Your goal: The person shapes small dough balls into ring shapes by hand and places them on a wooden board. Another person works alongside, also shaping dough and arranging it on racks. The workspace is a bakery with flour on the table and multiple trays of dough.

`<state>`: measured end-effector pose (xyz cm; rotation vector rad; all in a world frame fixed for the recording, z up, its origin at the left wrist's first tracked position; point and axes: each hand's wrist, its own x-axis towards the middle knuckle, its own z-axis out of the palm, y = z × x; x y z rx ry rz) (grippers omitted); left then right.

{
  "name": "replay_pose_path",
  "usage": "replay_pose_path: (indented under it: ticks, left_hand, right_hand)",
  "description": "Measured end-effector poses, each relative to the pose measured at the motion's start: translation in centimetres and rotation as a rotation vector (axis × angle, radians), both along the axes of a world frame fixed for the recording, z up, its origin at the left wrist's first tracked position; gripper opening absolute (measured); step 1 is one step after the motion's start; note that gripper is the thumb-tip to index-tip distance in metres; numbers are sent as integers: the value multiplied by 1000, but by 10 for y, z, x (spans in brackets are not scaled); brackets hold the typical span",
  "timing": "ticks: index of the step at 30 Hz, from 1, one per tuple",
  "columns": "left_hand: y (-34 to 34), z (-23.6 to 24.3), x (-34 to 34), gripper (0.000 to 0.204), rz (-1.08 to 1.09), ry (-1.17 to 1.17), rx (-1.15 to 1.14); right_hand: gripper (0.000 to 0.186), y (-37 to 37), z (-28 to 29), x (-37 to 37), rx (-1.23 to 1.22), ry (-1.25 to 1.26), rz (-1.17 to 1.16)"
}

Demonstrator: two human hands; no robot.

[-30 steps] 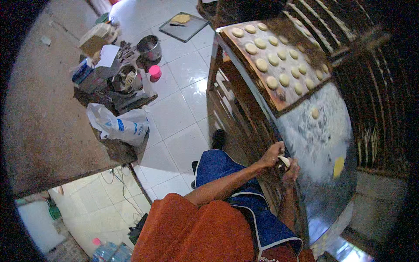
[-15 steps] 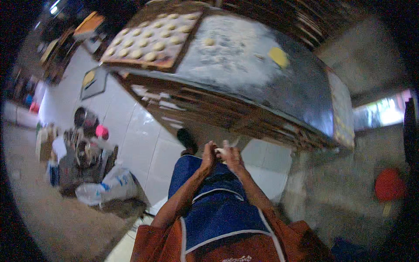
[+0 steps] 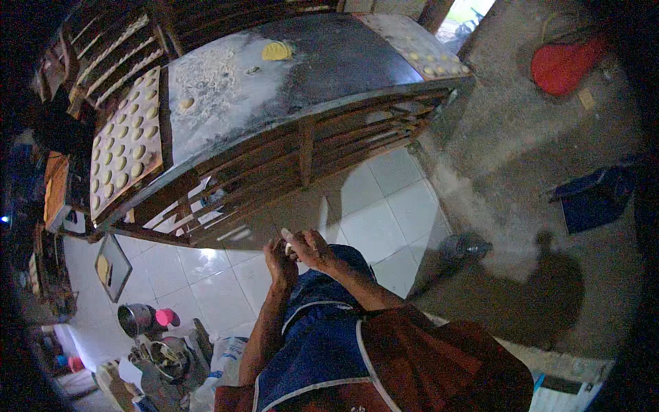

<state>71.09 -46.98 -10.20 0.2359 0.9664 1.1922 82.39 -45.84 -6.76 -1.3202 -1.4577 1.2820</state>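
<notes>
My left hand [image 3: 280, 264] and my right hand [image 3: 309, 248] meet in front of my blue apron, fingers curled together on a small pale piece [image 3: 289, 247], mostly hidden by them. Beyond them is a long floury metal worktop [image 3: 322, 62] on a wooden frame, bearing a yellow piece [image 3: 276, 51] and a small dough round [image 3: 186, 103]. At its left end, a tray [image 3: 154, 158] carries rows of pale rounds. A second tray [image 3: 381, 33] with several rounds sits at its right end.
Wooden racks [image 3: 123, 41] stand behind. A red object [image 3: 563, 65], a blue object [image 3: 590, 196] and a clear bottle [image 3: 463, 247] are to the right. A metal pot [image 3: 134, 321], a pink container [image 3: 165, 317], a bag [image 3: 226, 357] and clutter sit lower left.
My view and body have swung rightward, so the worktop now runs across the top, its right end and the concrete area showing. My joined hands stay on the pale piece.
</notes>
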Motion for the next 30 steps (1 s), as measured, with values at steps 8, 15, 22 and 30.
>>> replay_pose_path:
  ticks: [8,15,22,30]
  left_hand:
    - [-89,18,-77,45,-50,463,159]
    - [-141,8,-135,39,42,-125,32]
    - [-148,44,-161,33,-68,618,310]
    - [-104,79,-188,33,239,319,220]
  right_hand:
    - [51,-102,-38,-78,718,-729,41]
    - [57,-144,-61,-115,501,-300,115]
    - [45,-132,23,-149,267,-561,354]
    - [40,-65,15,-186,121,-445,460]
